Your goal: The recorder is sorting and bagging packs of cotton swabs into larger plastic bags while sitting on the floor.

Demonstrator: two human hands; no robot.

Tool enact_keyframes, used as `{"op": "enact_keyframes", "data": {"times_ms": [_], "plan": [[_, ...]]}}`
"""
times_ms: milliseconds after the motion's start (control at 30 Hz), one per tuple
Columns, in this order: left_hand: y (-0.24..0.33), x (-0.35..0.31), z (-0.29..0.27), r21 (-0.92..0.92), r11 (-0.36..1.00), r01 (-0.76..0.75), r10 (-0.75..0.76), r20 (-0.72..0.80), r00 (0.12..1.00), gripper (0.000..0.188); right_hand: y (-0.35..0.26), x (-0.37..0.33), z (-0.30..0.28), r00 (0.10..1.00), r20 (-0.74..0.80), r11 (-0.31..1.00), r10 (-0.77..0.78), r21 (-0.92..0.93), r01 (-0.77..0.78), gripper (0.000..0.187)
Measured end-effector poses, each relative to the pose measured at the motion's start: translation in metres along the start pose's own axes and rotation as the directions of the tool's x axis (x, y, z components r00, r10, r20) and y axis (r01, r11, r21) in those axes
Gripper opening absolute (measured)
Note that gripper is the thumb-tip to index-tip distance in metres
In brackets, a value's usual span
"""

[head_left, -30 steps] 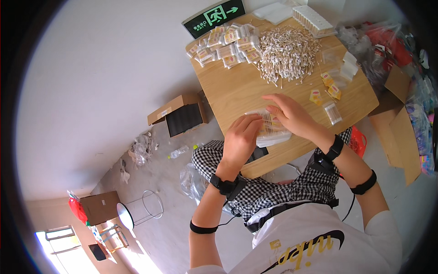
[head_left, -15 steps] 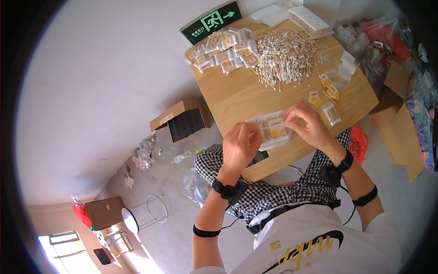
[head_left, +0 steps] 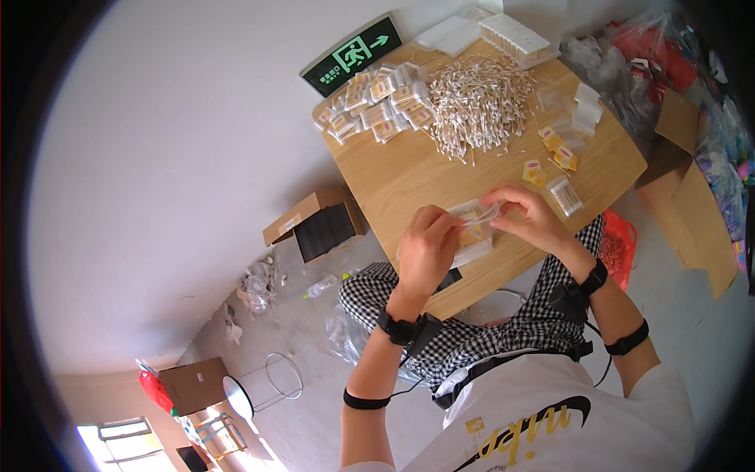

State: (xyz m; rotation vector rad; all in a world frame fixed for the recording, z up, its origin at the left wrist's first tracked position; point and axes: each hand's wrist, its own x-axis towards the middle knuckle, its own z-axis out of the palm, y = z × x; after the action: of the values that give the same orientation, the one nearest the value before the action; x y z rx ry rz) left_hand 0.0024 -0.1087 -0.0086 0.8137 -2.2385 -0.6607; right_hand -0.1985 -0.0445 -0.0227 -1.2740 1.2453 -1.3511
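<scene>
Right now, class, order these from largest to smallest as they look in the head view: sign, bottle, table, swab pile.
1. Table
2. Swab pile
3. Sign
4. Bottle, though it lies on the floor, farther away.

Hands [head_left: 429,250] closer together; clear strip [head_left: 480,216] between them apparently bowed.

A white wall [head_left: 173,157] meets grey floor [head_left: 303,338]; a window [head_left: 126,444] glows, lower left.

The desk [head_left: 385,177] looks like smooth, satiny wood from here; the container [head_left: 474,253] by its near edge is glossy clear plastic, and the packets [head_left: 376,116] near the far left corner shine like film.
</scene>
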Motion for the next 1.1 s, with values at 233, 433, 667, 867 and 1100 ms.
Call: {"op": "enact_keyframes", "data": {"times_ms": [233,433,667,867,1100], "plan": [[0.002,-0.003,0.002,0.097,0.992,-0.081,0.081,0.0,0.997,0.012,0.018,-0.003,-0.006,0.99,0.103,0.982,0.097,0.154,-0.112,0.013],[-0.001,-0.004,0.0,0.06,0.997,-0.037,0.039,-0.022,0.999,0.01,0.0,0.0,-0.009,0.983,0.125,0.95,0.136,0.264,-0.165,0.011],[0.011,0.001,-0.008,0.054,0.998,-0.037,0.035,0.028,0.999,0.015,0.005,0.005,-0.013,0.99,0.133,0.988,0.044,0.142,-0.063,0.007],[0.032,0.021,-0.001,0.107,0.987,-0.119,0.118,0.016,0.993,0.021,0.012,0.001,-0.006,1.0,-0.003,0.989,-0.011,0.147,0.011,0.007],[0.018,0.025,0.012,-0.029,0.999,-0.019,0.02,0.041,0.999,0.01,0.007,-0.001,-0.002,0.999,-0.045,0.991,-0.016,0.135,0.022,0.008]]}}
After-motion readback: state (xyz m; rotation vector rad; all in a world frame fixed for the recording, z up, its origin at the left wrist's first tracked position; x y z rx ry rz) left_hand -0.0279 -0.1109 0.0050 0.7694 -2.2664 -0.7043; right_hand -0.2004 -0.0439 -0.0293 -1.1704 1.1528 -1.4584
